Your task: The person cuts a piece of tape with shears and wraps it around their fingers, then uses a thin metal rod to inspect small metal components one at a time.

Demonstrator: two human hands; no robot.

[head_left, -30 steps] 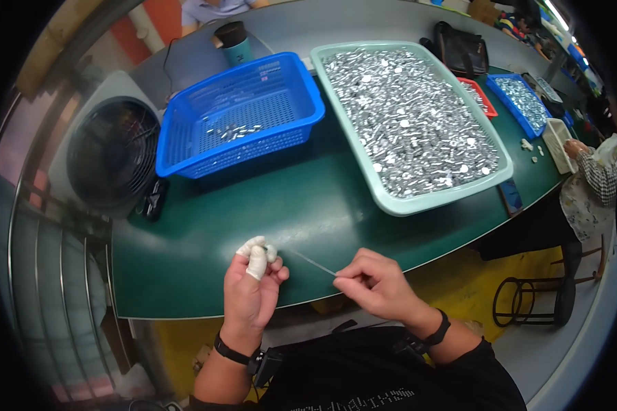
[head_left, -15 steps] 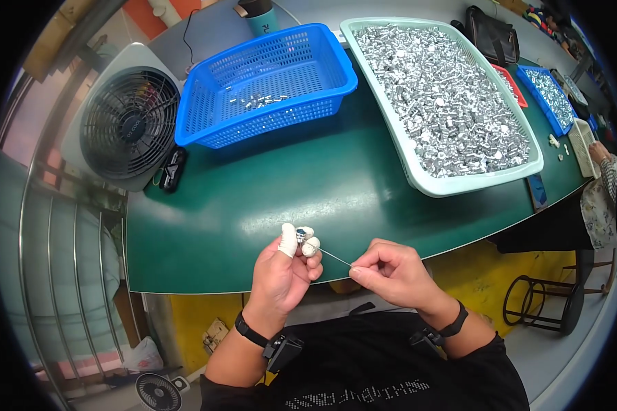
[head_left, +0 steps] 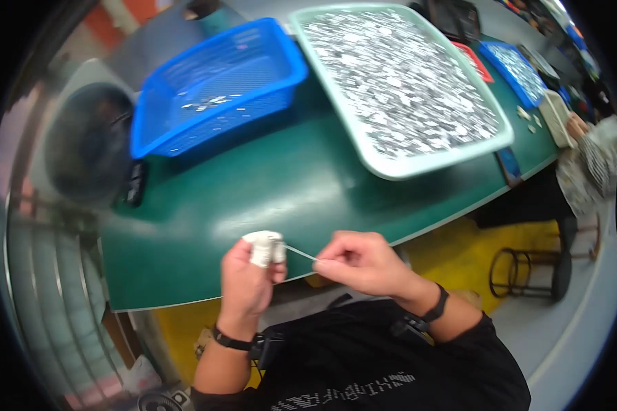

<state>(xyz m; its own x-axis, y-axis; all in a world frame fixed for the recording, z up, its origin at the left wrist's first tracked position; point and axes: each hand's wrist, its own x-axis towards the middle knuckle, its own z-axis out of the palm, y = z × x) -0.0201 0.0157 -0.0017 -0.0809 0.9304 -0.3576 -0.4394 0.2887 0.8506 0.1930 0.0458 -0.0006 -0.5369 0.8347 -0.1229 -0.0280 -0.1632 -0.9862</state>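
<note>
My left hand is raised over the near edge of the green table, with white tape wrapped round its fingertips, pinching a small part. My right hand sits just to the right of it, fingers closed on a thin pale strand that runs from its fingertips to the left hand's part. Both hands are close together, nearly touching.
A blue basket with a few small metal pieces stands at the back left. A pale green tray heaped with shiny metal parts lies at the back right. A fan stands left of the table. A stool and another person are at the right.
The view has shifted and blurred slightly. Both hands stay together at the table's near edge, the strand still stretched between them; the right hand has closed in nearer to the left.
</note>
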